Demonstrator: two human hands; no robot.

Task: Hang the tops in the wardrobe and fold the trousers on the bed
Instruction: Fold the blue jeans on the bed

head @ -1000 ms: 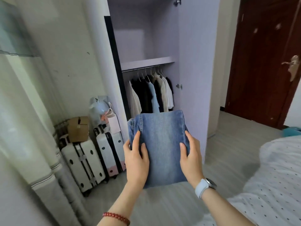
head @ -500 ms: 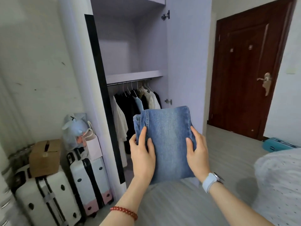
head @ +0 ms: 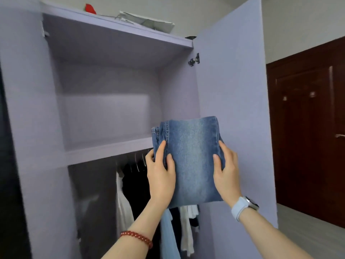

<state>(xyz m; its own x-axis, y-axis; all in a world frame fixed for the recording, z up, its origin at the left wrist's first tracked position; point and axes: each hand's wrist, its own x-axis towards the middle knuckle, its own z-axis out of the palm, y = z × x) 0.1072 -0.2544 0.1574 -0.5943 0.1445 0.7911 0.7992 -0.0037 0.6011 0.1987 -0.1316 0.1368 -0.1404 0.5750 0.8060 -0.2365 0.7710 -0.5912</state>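
A folded pair of blue jeans (head: 192, 157) is held up in front of the open lilac wardrobe (head: 37, 128). My left hand (head: 160, 174) grips the jeans' left edge and my right hand (head: 226, 171) grips the right edge, thumbs on the front. The jeans hang level with the wardrobe's upper shelf (head: 108, 148). Below that shelf, tops (head: 123, 199) in white, black and light blue hang on a rail, partly hidden by my arms and the jeans.
The wardrobe's right door (head: 233, 90) stands open just behind the jeans. A dark wooden room door (head: 308, 128) is at the right. Papers and a red item (head: 89, 8) lie on the wardrobe's top. Grey floor (head: 308, 230) shows at lower right.
I have stepped close to the wardrobe and lifted the folded jeans from waist height up to the shelf's level. The suitcases and bed have left the view.
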